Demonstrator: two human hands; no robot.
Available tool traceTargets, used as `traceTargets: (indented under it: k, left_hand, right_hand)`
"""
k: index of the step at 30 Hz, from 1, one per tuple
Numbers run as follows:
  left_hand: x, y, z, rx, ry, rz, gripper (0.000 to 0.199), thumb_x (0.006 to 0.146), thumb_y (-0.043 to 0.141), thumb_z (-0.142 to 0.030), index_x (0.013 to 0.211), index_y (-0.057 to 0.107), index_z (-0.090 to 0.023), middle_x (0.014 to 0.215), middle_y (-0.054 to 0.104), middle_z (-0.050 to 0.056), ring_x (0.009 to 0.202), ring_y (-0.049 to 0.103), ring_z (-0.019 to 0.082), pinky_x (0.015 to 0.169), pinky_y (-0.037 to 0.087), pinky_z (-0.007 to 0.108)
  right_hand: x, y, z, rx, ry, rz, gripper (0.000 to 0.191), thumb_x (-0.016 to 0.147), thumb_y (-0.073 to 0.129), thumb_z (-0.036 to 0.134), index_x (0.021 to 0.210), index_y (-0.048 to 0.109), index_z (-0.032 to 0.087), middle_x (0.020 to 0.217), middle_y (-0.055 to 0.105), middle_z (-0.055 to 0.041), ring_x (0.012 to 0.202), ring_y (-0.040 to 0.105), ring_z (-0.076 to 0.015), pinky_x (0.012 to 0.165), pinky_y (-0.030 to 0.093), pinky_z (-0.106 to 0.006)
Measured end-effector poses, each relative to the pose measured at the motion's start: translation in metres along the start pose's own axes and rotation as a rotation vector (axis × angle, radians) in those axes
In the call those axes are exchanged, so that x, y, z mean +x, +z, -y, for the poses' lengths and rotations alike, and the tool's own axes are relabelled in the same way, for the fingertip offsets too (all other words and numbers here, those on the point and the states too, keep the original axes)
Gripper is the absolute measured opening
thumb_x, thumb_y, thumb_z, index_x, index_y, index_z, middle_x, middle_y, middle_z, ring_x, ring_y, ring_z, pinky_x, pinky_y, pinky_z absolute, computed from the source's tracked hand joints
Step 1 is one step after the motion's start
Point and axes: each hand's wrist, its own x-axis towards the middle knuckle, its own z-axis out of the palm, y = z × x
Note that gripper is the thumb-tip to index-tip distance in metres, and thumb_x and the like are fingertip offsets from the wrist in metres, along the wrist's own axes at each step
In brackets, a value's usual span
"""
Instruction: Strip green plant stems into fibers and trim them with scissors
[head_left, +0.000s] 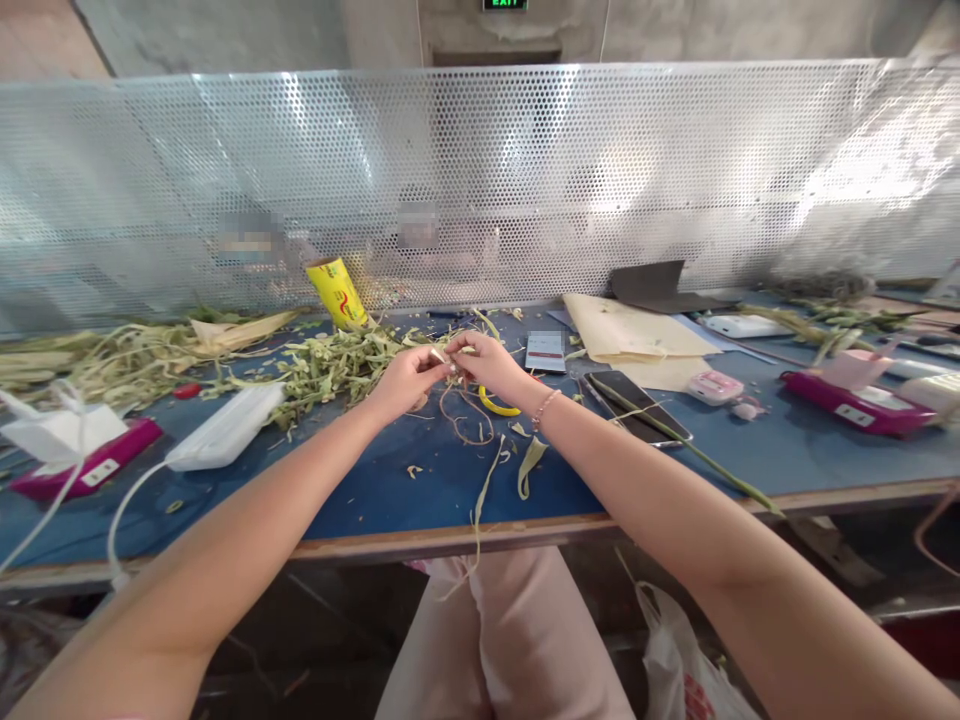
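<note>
Above the blue table, my left hand (409, 380) and my right hand (484, 362) meet, their fingers pinched round a small pale piece (448, 364) too small to identify. A thin brown cord (469, 440) loops on the table just below them. Close to my right hand lies a yellow ring-shaped object (499, 403), partly covered by the wrist. Left of my left hand spreads a heap of green plant strips (322, 370). Loose curled strips (531, 468) lie nearer the table edge.
A yellow can (337, 292) leans behind the heap. White adapter (229, 425) and magenta power strip (90, 470) are at left. A phone (637, 407), tan paper (637, 335), pink case (715, 388) and another magenta strip (855, 405) lie right. A perforated metal screen (480, 170) stands behind.
</note>
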Motion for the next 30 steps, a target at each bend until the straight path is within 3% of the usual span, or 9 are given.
traceTargets:
  k: [11,19,30]
  left_hand:
    - [0.0008,-0.0021,0.0034,-0.069,-0.048,-0.07,0.023,0.068,0.06,-0.038,0.071,0.055,-0.015,0.06,0.054,-0.002,0.046,0.043,0.006,0.045,0.035,0.02]
    - [0.0038,-0.0025,0.0079,-0.2,-0.064,-0.143,0.028,0.064,0.063,-0.041,0.072,0.058,-0.014,0.062,0.054,-0.001,0.049,0.043,0.006,0.044,0.033,0.019]
    - [0.0034,-0.0027,0.0092,-0.193,-0.062,-0.152,0.028,0.066,0.062,-0.04,0.075,0.059,-0.014,0.06,0.053,-0.001,0.049,0.043,0.007,0.045,0.032,0.019]
  right_hand:
    - [-0.0001,-0.0028,-0.0026,-0.007,-0.112,-0.005,0.014,0.077,0.05,0.028,0.069,0.05,0.016,0.055,0.05,0.0045,0.048,0.045,-0.0055,0.049,0.038,-0.02]
    - [0.0,-0.0028,0.0002,0.253,0.041,0.039,0.011,0.077,0.049,0.024,0.073,0.055,0.016,0.066,0.056,0.0009,0.06,0.052,-0.0073,0.059,0.045,-0.022]
    - [-0.0027,-0.0028,0.0033,0.084,-0.005,0.044,0.017,0.07,0.059,0.026,0.082,0.057,0.015,0.073,0.058,-0.0006,0.063,0.053,-0.0066,0.053,0.045,-0.018]
